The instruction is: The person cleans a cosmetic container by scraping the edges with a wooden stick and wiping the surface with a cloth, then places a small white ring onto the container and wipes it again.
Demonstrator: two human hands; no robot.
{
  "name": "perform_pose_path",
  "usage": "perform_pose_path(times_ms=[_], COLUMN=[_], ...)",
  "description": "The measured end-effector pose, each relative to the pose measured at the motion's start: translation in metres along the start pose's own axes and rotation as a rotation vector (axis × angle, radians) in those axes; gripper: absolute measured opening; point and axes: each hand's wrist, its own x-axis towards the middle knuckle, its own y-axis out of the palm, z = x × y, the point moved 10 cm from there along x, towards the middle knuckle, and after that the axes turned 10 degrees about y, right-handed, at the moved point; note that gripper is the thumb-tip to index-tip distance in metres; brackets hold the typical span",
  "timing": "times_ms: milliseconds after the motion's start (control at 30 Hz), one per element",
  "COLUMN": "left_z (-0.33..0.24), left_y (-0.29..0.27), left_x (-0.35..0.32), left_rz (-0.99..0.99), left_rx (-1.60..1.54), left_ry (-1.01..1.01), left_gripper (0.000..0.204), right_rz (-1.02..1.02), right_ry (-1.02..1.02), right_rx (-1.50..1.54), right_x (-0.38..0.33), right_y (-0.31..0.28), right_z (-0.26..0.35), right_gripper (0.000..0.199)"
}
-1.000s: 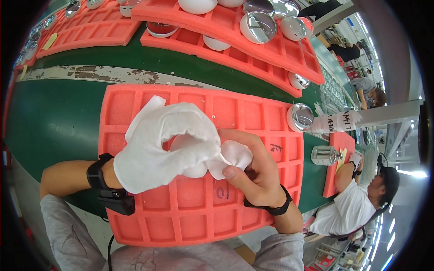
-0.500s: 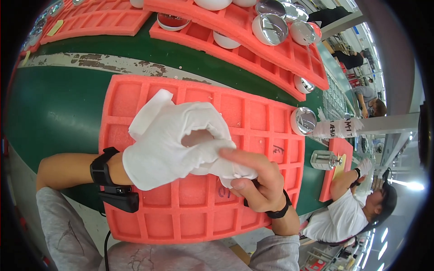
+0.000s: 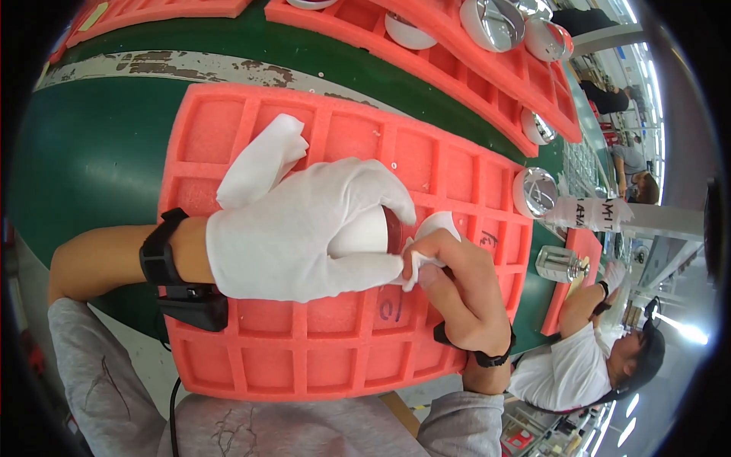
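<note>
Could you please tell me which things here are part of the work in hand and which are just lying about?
In use:
- left hand, in a white glove
- white rounded piece it holds
- right hand
- white cloth pinched against the piece

Lying about:
- crumpled white cloth
- red foam tray
- shiny metal bowls
- small glass jar

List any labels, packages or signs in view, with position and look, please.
Labelled white post: right of the orange foam tray, a horizontal white bar with dark lettering.
Handwritten marks: dark pen marks on the tray below the gloved left hand.
No packages or screens are visible.
</note>
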Motion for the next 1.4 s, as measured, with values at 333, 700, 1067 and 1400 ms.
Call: perform_pose_path(times_ms=[333, 700, 1067, 1400], left_z=[0.024, 0.010, 0.016, 0.016], left_y=[0.028, 0.020, 0.033, 0.033], left_x=[-0.006, 0.000, 0.004, 0.006], left_rz=[0.034, 0.118, 0.188, 0.257], left_rx=[-0.321, -0.137, -0.328, -0.151], left_ry=[0.033, 0.124, 0.054, 0.062], left_gripper=[0.056, 0.052, 0.052, 0.052], right_rz=[-0.026, -0.022, -0.011, 0.040], right_ry=[0.045, 0.001, 0.012, 0.173], right_rx=[-0.225, -0.243, 0.022, 0.240], right_x=[0.003, 0.000, 0.006, 0.009], right_y=[0.008, 0.010, 0.010, 0.018], right_z=[0.006, 0.006, 0.004, -0.013], right_gripper=[0.005, 0.007, 0.008, 0.010])
